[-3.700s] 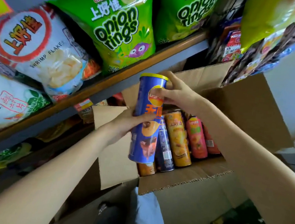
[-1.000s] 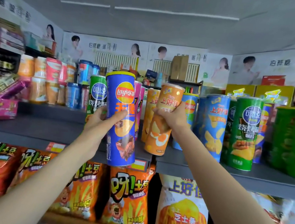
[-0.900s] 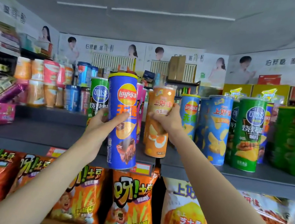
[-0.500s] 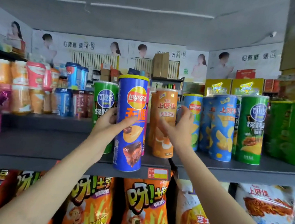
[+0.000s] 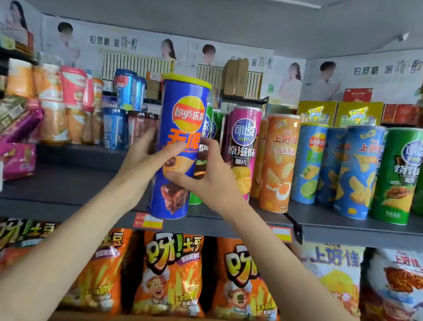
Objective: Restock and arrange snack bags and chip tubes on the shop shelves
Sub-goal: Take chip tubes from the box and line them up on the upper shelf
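Grey shelf [image 5: 356,229]: left hand [image 5: 142,161] and right hand [image 5: 213,179] both grip upright blue chip tube [image 5: 179,140].

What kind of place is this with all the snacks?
It looks like a small shop. A grey shelf carries rows of chip tubes, snack bags hang below, and a price tag sits on the shelf's edge. Both hands hold a blue chip tube, probably stocking it.
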Available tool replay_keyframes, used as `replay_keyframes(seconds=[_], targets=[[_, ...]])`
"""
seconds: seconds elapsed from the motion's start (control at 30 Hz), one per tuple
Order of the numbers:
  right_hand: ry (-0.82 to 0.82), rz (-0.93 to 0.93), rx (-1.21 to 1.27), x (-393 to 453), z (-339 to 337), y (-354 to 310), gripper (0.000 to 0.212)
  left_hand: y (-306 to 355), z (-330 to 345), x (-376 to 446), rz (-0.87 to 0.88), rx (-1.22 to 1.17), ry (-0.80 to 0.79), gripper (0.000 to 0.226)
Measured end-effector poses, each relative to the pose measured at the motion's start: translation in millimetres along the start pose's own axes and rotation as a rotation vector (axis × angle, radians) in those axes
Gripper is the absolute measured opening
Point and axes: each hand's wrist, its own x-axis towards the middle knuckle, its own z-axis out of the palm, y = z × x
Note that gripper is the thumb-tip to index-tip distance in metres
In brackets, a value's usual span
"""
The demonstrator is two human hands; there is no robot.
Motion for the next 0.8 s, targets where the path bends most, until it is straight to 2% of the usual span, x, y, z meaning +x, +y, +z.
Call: replay_keyframes(seconds=[0.07, 0.17, 0.3, 0.4, 0.5, 0.67, 0.8], targets=[[0.062, 0.032, 0.023, -3.3, -3.1, 3.6, 0.076, -1.0, 8.9, 0.5, 0.010, 0.007, -0.059, 0.056], [0.239, 0.034, 0.009, -13.8, -31.3, 12.4, 0.067, 0.5, 40.0, 5.6, 0.079, 0.024, -0.149, 0.059], [0.574, 0.077, -0.146, -28.0, -101.3, 35.2, 0.074, -0.2, 93.2, 11.8, 0.231, 0.185, -0.154, 0.039], [0.740, 0.167, -0.286, -41.6, -151.7, 59.5, 0.085, -16.0, 129.2, 9.0, 0.244, 0.235, -0.147, 0.032], [0.800, 0.249, -0.360, -59.7, -192.0, 83.5, 0.096, -34.1, 167.5, 7.7, 0.240, 0.224, -0.172, 0.031], [0.753, 0.289, -0.434, -89.6, -251.0, 107.5, 0.096, -59.1, 250.8, 6.5, 0.252, 0.262, -0.226, 0.031], [0.800, 0.273, -0.390, -109.2, -328.4, 139.1, 0.091, -75.7, 330.8, -3.8, 0.281, 0.293, -0.237, 0.033]])
